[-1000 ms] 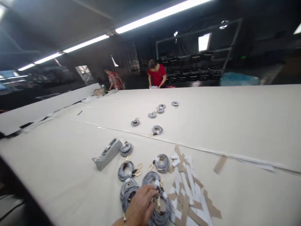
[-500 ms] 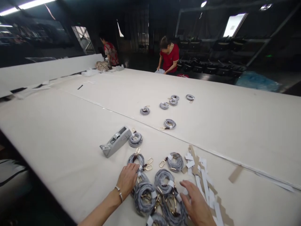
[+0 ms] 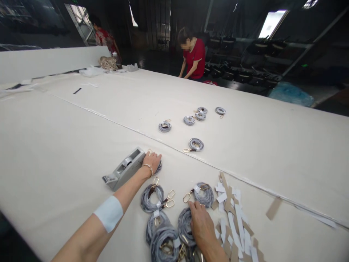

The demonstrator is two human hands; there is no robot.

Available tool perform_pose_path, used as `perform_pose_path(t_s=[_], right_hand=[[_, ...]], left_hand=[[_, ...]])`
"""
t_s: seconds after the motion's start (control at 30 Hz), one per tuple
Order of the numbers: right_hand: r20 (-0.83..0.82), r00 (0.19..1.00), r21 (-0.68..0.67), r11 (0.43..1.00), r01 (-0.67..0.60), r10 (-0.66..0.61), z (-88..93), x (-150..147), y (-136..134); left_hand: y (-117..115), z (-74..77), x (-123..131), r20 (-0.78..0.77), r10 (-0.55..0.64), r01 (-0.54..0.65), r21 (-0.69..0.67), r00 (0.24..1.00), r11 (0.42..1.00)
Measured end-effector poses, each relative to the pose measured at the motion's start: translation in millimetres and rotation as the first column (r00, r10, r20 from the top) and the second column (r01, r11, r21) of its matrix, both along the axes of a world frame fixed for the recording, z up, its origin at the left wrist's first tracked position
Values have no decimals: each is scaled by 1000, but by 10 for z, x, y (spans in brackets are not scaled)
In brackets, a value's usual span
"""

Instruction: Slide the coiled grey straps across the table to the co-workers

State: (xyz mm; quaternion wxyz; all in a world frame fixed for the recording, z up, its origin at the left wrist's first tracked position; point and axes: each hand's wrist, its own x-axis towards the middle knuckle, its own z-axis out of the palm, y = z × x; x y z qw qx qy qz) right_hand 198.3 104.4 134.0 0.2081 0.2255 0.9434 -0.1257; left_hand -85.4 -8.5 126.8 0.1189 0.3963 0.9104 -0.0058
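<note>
A dim workshop with dark racks behind holds a very broad cream tabletop (image 3: 272, 145), where a person in a red top (image 3: 194, 54) bends at the far edge and another stands at the far left corner. Near the front lie a grey tape dispenser (image 3: 124, 169), paper strips (image 3: 234, 222) and coiled grey straps (image 3: 152, 193) with gold clasps; six more coils lie apart mid-table. The left hand (image 3: 152, 162) rests fingers spread on one coil beside the dispenser, the right hand (image 3: 200, 223) lies flat, open, on the near coils
</note>
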Motion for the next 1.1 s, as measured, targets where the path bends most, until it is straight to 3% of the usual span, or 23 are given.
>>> perform_pose_path(t_s=[0.1,0.27,0.37,0.53,0.7,0.8,0.9,1.0,1.1], right_hand=[[-23,1000,-14,1000,4,-4,-70,75,115],[-218,975,-265,964,-27,-33,-170,212,650],[-242,966,-144,988,54,-88,-232,99,938],[-76,971,-47,974,222,-225,-415,-191,1049],[-114,885,-122,890,439,-452,-504,-266,1128],[-84,945,-140,943,302,-315,-360,-389,1266],[-142,976,-246,961,125,-163,-38,-708,1462],[-383,903,-325,944,65,-194,266,-1213,1717],[-393,892,-251,959,131,-225,273,-1750,1997]], left_hand=[[104,40,-133,56,-60,64,-66,997,996],[335,162,-515,92,-97,97,6,991,995],[681,192,-1017,49,5,-10,97,999,995],[1258,-15,-1816,24,173,-175,161,985,971],[1541,-267,-2243,24,277,-277,158,961,948],[1655,-294,-2472,46,270,-273,126,962,954],[1740,-296,-2676,78,290,-296,93,954,951],[1788,-315,-2810,111,336,-345,79,935,935],[1820,-299,-2852,165,328,-345,88,930,935]])
